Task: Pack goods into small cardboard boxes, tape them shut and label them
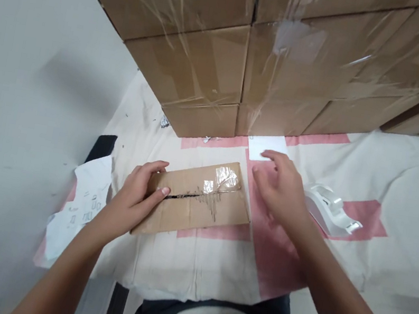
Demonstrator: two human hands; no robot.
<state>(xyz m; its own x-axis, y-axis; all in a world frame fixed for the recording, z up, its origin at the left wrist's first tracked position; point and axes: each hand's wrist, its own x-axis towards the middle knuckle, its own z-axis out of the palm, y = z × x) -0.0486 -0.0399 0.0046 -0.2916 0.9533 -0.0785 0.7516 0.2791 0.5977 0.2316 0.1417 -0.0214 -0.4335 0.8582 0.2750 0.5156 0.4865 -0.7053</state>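
A small flat cardboard box (201, 206) lies on the cloth, with a seam along its top. Pieces of clear tape (227, 176) and dark scribbled marks show near the box's right end. My left hand (140, 191) grips the left end, its thumb on top by the seam and its fingers at the far edge. To the right of the box, my right hand (282, 188) is open with fingers apart and holds nothing. Its index fingertip overlaps a white card (262, 145) in view; whether it touches is unclear. A white tape dispenser (331, 209) sits right of that hand.
Large cardboard boxes (208, 66) wrapped in clear film are stacked along the back. Papers with writing (88, 195) and a dark object (102, 147) lie at the left by the wall (18, 119). A white and pink cloth (215, 265) covers the table.
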